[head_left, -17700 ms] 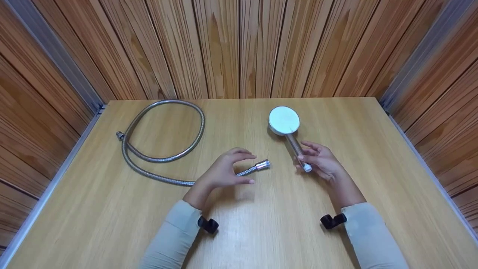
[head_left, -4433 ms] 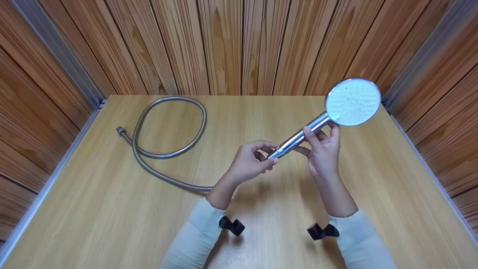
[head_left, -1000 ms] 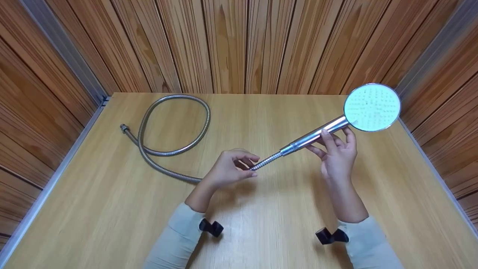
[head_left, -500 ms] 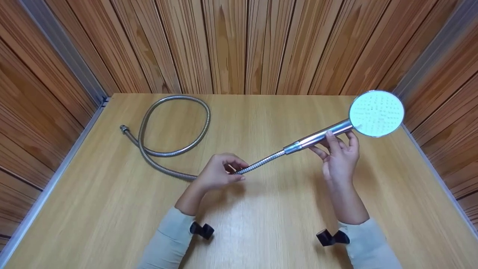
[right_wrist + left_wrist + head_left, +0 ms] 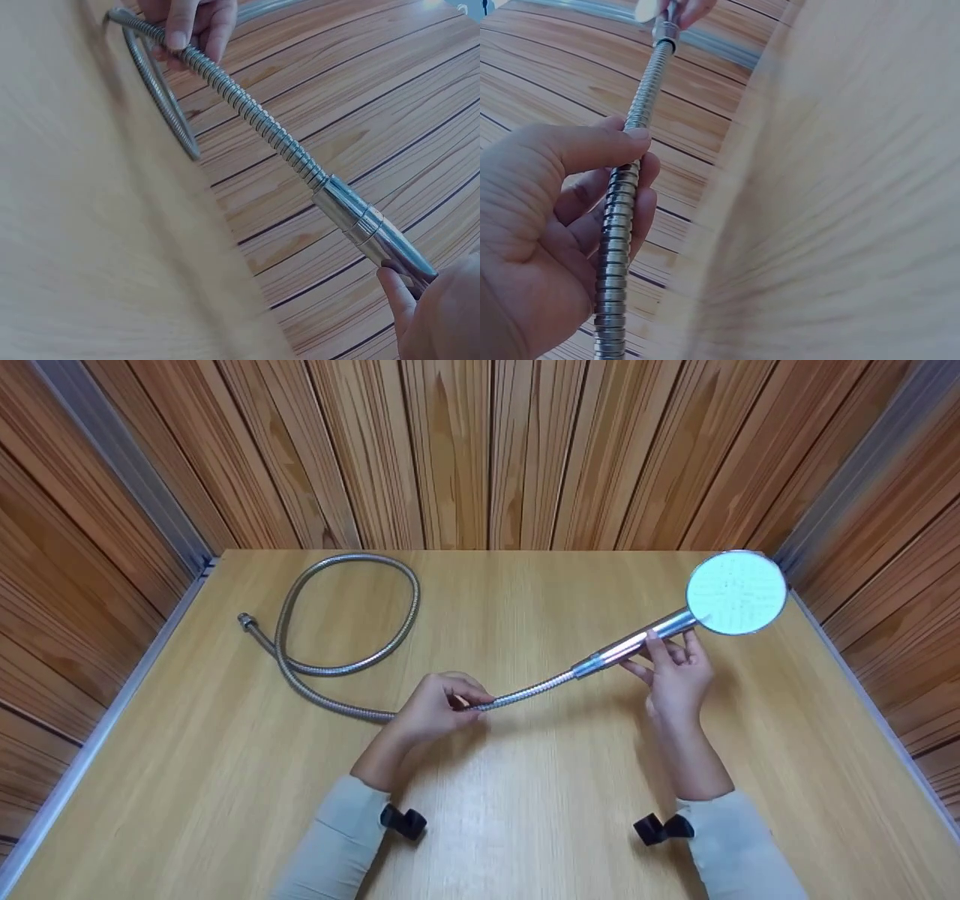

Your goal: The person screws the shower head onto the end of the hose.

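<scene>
My right hand (image 5: 679, 682) holds a chrome shower head (image 5: 736, 592) by its handle, the round white spray face turned up toward the head camera. A ribbed metal shower hose (image 5: 534, 690) runs out of the handle's lower end, its smooth end sleeve (image 5: 349, 206) lined up against the handle in the right wrist view. Further along, my left hand (image 5: 435, 709) pinches the hose between thumb and fingers; the left wrist view shows the thumb (image 5: 604, 148) laid across the ribs. Beyond this hand the hose loops once on the table, ending in a metal nut (image 5: 246, 621).
The light wooden table (image 5: 525, 825) has metal rails (image 5: 105, 720) along its sides. Wood-plank walls (image 5: 457, 450) stand behind it and at both sides. Black camera mounts (image 5: 405, 822) sit on both wrists.
Earlier the shower head and hose lay apart; now they are joined. Over the last second my left hand slid left along the hose, and the shower head dipped slightly.
</scene>
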The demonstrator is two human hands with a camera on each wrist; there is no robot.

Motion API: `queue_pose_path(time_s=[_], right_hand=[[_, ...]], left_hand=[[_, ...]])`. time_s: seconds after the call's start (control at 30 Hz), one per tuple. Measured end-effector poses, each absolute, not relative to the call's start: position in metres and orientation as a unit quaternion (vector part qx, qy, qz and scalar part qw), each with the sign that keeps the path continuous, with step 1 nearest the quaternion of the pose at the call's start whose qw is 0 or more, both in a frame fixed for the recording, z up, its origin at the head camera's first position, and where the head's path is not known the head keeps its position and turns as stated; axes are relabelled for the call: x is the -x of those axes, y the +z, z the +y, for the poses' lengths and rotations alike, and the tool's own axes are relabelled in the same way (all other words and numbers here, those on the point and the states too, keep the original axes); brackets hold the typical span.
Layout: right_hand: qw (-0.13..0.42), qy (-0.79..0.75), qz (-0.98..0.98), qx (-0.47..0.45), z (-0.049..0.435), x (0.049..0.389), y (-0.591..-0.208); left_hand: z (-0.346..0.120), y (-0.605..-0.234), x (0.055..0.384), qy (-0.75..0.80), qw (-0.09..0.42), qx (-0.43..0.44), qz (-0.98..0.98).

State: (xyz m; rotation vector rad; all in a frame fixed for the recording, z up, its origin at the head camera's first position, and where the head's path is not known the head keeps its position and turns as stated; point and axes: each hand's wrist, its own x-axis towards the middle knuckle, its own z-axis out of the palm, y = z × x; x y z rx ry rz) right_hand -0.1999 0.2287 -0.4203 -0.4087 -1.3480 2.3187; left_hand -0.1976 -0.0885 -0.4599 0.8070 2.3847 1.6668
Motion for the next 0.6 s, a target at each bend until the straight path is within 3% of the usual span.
queue_pose_path(time_s=[0.6], right_hand=[[0.07, 0.785, -0.527, 0.319, 0.243, 0.218, -0.449]], left_hand=[[-0.086, -0.469, 0.207, 0.526, 0.105, -0.236, 0.81]])
